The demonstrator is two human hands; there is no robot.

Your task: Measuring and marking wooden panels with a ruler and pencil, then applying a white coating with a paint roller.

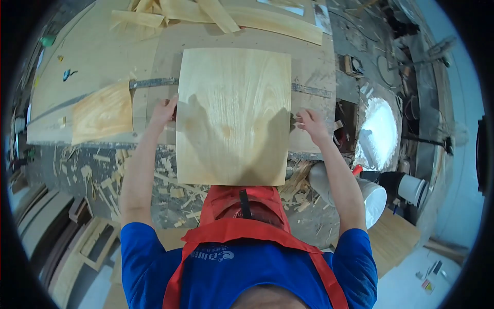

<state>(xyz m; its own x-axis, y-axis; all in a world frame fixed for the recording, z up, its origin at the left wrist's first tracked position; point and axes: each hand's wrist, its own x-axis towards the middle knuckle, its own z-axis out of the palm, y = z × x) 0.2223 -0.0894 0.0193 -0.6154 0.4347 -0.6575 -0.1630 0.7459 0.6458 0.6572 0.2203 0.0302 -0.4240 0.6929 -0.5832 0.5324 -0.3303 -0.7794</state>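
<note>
A large pale wooden panel (234, 116) with visible grain lies in front of me, its near end jutting past the table's front edge toward my red apron. At the panel's left edge is my left hand (164, 111), its fingers closed at the rim and partly hidden by it. My right hand (312, 123) hovers just off the right edge, fingers loosely bent and apart, with nothing in them. Shadows fall across the panel's face.
A smaller veneer sheet (103, 113) lies on the worktable (149, 51) at left. Veneer strips (272, 23) are heaped at the back. A tray of white paste (378, 134) and a white bucket (374, 201) stand at right. Wood scraps (103, 177) litter the floor.
</note>
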